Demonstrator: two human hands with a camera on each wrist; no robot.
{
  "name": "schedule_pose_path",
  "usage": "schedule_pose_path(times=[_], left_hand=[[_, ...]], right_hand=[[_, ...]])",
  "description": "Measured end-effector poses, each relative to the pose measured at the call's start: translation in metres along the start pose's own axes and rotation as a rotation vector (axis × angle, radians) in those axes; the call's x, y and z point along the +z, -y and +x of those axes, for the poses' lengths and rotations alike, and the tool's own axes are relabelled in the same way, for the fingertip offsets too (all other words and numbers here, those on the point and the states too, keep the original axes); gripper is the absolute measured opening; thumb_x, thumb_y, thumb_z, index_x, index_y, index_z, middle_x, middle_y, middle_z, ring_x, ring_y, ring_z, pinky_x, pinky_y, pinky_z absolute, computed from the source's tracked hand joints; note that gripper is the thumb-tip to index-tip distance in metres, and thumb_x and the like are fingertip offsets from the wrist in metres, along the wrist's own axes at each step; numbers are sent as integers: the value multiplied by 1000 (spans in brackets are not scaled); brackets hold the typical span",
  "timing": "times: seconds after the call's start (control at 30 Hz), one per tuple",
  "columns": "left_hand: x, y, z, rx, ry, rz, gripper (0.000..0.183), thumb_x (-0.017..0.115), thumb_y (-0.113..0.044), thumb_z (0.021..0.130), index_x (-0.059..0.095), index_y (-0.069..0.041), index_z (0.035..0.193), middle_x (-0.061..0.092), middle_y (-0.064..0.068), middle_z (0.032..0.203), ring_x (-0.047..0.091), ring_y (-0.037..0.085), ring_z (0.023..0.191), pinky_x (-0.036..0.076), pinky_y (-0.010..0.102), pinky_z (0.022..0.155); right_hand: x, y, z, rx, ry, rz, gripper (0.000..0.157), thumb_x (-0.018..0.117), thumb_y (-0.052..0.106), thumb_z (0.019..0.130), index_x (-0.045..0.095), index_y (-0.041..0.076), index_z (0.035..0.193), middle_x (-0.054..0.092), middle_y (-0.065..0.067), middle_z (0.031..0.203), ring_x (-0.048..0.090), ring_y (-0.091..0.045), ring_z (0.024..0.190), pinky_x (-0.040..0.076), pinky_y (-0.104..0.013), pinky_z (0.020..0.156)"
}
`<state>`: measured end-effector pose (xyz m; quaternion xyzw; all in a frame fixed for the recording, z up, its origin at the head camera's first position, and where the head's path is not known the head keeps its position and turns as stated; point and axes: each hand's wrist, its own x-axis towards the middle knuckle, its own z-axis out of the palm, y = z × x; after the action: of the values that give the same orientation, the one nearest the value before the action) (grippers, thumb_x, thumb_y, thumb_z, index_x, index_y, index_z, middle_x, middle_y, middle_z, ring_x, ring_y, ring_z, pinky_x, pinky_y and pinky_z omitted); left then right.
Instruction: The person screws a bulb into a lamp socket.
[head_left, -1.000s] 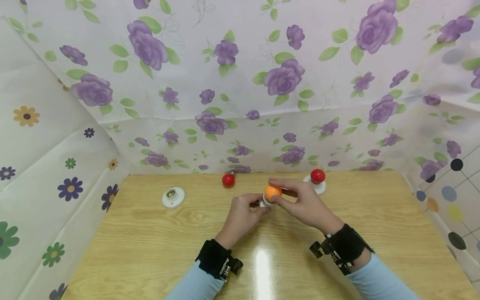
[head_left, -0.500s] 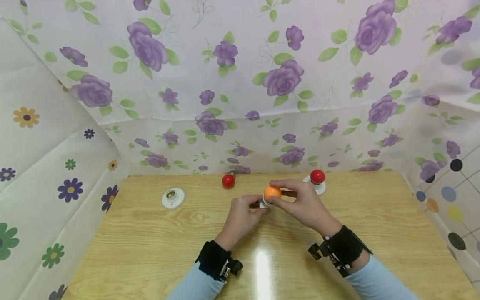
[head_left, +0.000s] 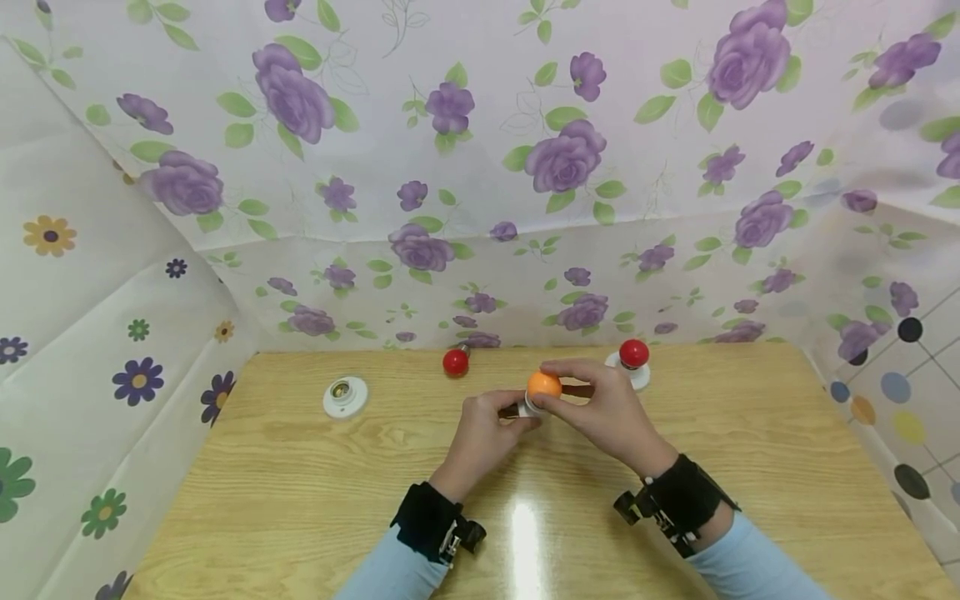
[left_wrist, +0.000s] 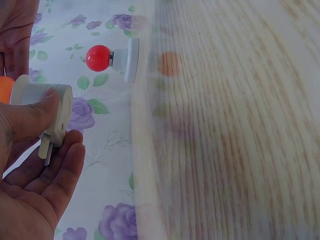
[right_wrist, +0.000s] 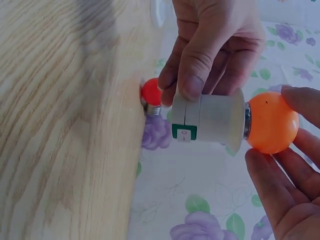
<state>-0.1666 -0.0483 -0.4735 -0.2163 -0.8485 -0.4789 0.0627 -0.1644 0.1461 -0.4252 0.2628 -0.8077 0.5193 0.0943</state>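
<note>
My left hand (head_left: 483, 429) grips a white plug-in lamp socket (right_wrist: 212, 117) by its body, thumb on its side. Two flat metal prongs (left_wrist: 45, 147) stick out of its back, and a small switch (right_wrist: 184, 134) sits on its green-edged side. At the socket's mouth is an orange round bulb (head_left: 544, 384), with a bit of its metal base showing at the rim. The fingers and thumb of my right hand (head_left: 615, 412) pinch the bulb's globe. Both things are held above the table.
Toward the table's (head_left: 300, 500) back edge lies a loose red bulb (head_left: 455, 362). A round white lamp holder (head_left: 346, 397) without a bulb stands at the left. Another white holder (head_left: 641, 377) at the right bears a red bulb (head_left: 633, 354). Flowered cloth (head_left: 450, 192) hangs behind.
My right wrist has shifted slightly left and down, its fingers staying on the orange bulb. The left hand keeps the socket in nearly the same place.
</note>
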Motion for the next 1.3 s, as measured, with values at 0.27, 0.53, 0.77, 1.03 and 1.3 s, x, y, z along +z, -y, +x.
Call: schedule_pose_path(times=[0.27, 0.53, 0.77, 1.03, 1.3], left_hand=[[-2, 2, -1, 22, -11, -40, 30, 74, -21, 79, 68, -18, 107, 64, -12, 98, 58, 0, 88, 47, 18, 75], [-3, 1, -1, 16, 2, -50, 30, 74, -21, 79, 68, -18, 108, 64, -13, 99, 58, -1, 88, 47, 19, 76], [-3, 1, -1, 18, -4, -59, 29, 74, -19, 78, 68, -17, 107, 64, -13, 98, 58, 0, 88, 47, 19, 76], [-2, 2, -1, 39, -11, -60, 30, 73, -20, 79, 68, -17, 108, 64, -12, 99, 59, 1, 88, 47, 19, 76], [-2, 1, -1, 37, -22, -45, 29, 73, -20, 79, 68, -16, 108, 64, -10, 99, 59, 0, 88, 47, 18, 75]], right_hand=[[-12, 24, 3, 88, 119, 70, 47, 71, 21, 83, 56, 12, 126, 54, 1, 127, 52, -22, 113, 42, -33, 91], [-14, 26, 5, 46, 184, 76, 42, 67, 15, 86, 57, 7, 126, 56, -7, 124, 54, -24, 110, 44, -39, 89], [-13, 30, 5, 122, 160, 123, 40, 69, 13, 83, 59, 5, 121, 57, -9, 122, 55, -17, 109, 45, -30, 85], [-12, 28, 3, 133, 129, 147, 39, 69, 12, 83, 60, 4, 120, 58, -9, 120, 56, -18, 107, 47, -40, 84], [-7, 22, 1, 138, 61, 156, 39, 71, 16, 82, 62, 4, 118, 59, -8, 118, 58, -22, 104, 49, -33, 77]])
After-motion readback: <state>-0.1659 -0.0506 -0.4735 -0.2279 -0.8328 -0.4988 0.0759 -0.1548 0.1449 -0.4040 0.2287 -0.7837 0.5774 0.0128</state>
